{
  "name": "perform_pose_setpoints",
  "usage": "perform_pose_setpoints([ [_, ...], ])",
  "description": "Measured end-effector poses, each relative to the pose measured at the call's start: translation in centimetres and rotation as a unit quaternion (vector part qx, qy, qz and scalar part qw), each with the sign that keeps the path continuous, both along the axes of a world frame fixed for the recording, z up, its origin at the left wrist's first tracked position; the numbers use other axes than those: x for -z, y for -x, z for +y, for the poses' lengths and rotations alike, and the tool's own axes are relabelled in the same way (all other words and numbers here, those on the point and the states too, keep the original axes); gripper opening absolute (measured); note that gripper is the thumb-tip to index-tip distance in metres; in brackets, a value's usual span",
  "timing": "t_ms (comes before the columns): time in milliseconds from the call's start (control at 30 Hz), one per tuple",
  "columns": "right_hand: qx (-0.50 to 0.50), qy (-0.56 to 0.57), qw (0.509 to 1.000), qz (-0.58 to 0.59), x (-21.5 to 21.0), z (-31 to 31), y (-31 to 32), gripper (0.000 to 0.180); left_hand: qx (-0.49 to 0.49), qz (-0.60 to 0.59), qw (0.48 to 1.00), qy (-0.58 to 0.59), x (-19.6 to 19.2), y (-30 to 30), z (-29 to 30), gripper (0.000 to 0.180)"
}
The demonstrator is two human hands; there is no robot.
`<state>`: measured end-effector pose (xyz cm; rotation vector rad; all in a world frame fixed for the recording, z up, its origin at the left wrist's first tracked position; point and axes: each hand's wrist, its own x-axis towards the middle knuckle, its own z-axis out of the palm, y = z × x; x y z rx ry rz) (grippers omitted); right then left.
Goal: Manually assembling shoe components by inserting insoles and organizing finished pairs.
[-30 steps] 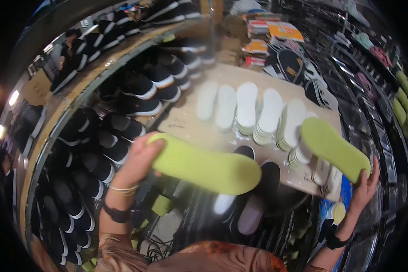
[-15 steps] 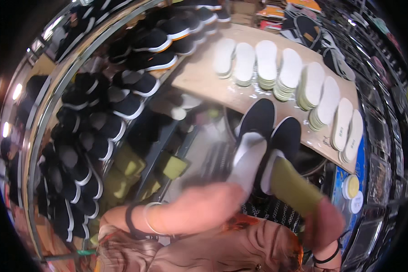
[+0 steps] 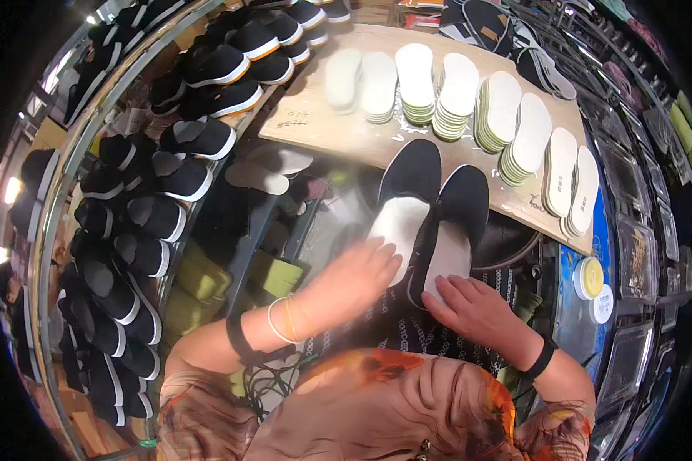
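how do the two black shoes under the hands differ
The left shoe sits a little farther forward than the right shoe. The left hand lies flat on the left shoe's pale insole; the right hand touches the right shoe's heel end. Both are black slip-ons, side by side, toes away.

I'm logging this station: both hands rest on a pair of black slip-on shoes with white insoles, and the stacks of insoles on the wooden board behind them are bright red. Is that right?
Not quite. The head view shows the stacks of insoles on the wooden board are white and pale, not red. The rest holds: the left hand and right hand rest on the pair of black slip-on shoes with white insoles.
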<state>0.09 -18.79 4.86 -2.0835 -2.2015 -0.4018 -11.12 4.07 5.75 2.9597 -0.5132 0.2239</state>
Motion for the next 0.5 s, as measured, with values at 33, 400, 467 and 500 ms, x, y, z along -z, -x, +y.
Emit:
perform_pose_setpoints([
  [33, 0.014, -0.022, 0.999, 0.02, 0.3, -0.2, -0.3, 0.039, 0.001, -0.019, 0.999, 0.027, 0.2, -0.5, 0.1, 0.039],
  [400, 0.225, 0.193, 0.95, 0.1, 0.6, 4.5, -2.3, 0.013, 0.069, 0.156, 0.981, -0.089, 3.7, -10.0, -0.7, 0.008],
  [467, 0.228, 0.229, 0.938, 0.124, 0.5, 5.6, -3.1, 0.014, 0.082, 0.179, 0.976, -0.089, 2.8, -11.1, 0.0, 0.011],
  [500, 0.22, 0.29, 0.908, 0.206, 0.2, 5.7, -3.9, 0.021, 0.098, 0.232, 0.967, -0.048, 2.1, -11.7, 0.4, 0.013],
])
